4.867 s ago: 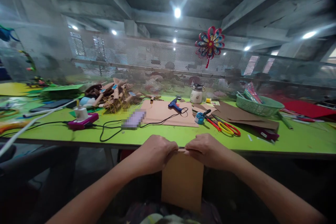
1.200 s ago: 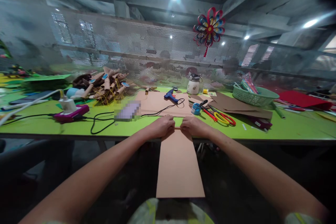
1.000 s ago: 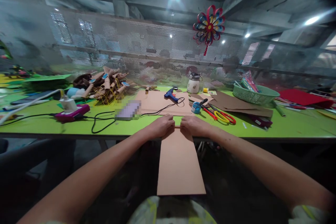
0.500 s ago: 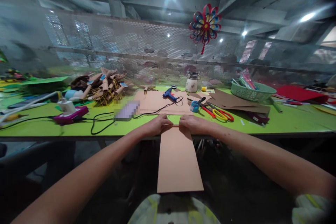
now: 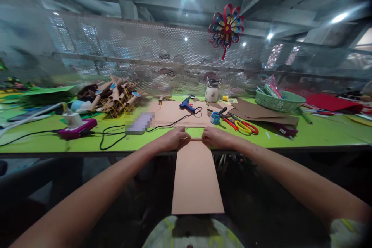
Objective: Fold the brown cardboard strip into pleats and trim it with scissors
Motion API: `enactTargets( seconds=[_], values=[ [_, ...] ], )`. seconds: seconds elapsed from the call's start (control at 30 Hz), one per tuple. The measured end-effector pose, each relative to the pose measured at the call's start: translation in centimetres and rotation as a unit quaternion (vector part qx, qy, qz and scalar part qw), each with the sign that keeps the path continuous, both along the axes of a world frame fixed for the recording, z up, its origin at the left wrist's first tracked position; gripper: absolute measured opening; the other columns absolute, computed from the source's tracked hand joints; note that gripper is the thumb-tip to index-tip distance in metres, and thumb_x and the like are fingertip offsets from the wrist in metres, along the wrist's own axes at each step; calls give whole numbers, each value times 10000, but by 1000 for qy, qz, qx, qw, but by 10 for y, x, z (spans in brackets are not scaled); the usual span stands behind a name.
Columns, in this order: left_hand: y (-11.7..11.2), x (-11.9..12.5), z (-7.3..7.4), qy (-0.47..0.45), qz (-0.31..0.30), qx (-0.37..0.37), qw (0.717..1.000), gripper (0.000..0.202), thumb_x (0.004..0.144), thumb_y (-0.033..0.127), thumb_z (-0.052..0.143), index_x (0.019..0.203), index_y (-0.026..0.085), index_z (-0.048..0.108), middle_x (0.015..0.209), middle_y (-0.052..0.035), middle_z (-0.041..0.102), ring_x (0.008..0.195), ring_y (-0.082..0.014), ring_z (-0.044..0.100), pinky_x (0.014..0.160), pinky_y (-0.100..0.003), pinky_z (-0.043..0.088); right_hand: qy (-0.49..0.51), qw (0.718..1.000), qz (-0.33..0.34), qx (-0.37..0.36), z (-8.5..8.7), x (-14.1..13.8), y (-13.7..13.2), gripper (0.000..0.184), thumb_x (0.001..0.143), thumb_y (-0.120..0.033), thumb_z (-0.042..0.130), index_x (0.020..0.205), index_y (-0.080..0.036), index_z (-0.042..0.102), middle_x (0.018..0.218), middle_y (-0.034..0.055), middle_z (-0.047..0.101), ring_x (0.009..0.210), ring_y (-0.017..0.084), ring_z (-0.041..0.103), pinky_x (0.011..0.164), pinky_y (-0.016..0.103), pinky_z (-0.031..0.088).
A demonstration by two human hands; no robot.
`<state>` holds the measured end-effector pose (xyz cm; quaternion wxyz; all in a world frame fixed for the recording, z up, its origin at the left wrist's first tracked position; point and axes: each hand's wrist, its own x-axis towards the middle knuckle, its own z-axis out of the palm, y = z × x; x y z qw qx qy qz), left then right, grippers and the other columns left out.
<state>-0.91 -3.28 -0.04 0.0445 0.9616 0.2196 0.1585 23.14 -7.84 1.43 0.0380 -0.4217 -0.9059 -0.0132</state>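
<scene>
A tan sheet of cardboard (image 5: 198,180) hangs down over the table's front edge toward my lap. Its far edge is curled into a narrow roll between my hands. My left hand (image 5: 178,138) is closed, pinching the left end of that roll. At the right end, my right hand (image 5: 215,138) grips it the same way, fingers bent over the top. Behind my hands lies a stack of tan cardboard sheets (image 5: 165,112) with a blue glue gun (image 5: 187,105) on it.
Right of the stack are a blue jar (image 5: 215,117), scissors with yellow handles (image 5: 243,126) and a green basket (image 5: 279,100). A white flask (image 5: 212,91) stands behind. To the left are a purple power strip (image 5: 77,128), black cables and a pile of cardboard rolls (image 5: 119,97).
My right hand has shifted slightly right along the rolled edge. The sheet's near end has swung a little to the left. My left hand keeps its grip.
</scene>
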Motion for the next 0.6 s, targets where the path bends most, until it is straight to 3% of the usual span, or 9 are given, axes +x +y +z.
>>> enactTargets(
  seconds=[0.2, 0.33, 0.5, 0.6],
  values=[
    [-2, 17, -6, 25, 83, 86, 993, 164, 860, 238, 497, 843, 170, 645, 813, -59, 551, 751, -180, 526, 612, -256, 348, -11, 997, -68, 28, -5, -13, 2, 232, 906, -355, 525, 865, -144, 611, 858, 78, 627, 815, 177, 560, 663, 250, 343],
    [-7, 22, -8, 30, 108, 132, 985, 172, 864, 264, 486, 808, 163, 614, 799, -68, 550, 739, -193, 520, 579, -268, 332, -14, 996, -67, 51, -11, -17, 6, 238, 935, -336, 471, 857, -145, 589, 845, 83, 620, 806, 180, 549, 670, 257, 333],
    [-5, 15, -6, 11, 69, 65, 995, 132, 843, 204, 488, 819, 159, 609, 810, -64, 543, 725, -176, 515, 615, -264, 362, 31, 999, -14, 21, -15, -4, 8, 58, 879, -180, 529, 877, -152, 580, 862, 60, 597, 795, 155, 518, 656, 235, 324],
    [-1, 10, -5, -19, 34, 16, 999, 126, 833, 163, 487, 836, 156, 612, 827, -59, 535, 747, -165, 516, 660, -256, 381, 65, 998, -11, 3, -18, 4, 9, 58, 843, -130, 548, 886, -144, 585, 873, 57, 583, 811, 153, 501, 666, 228, 328]
  ],
)
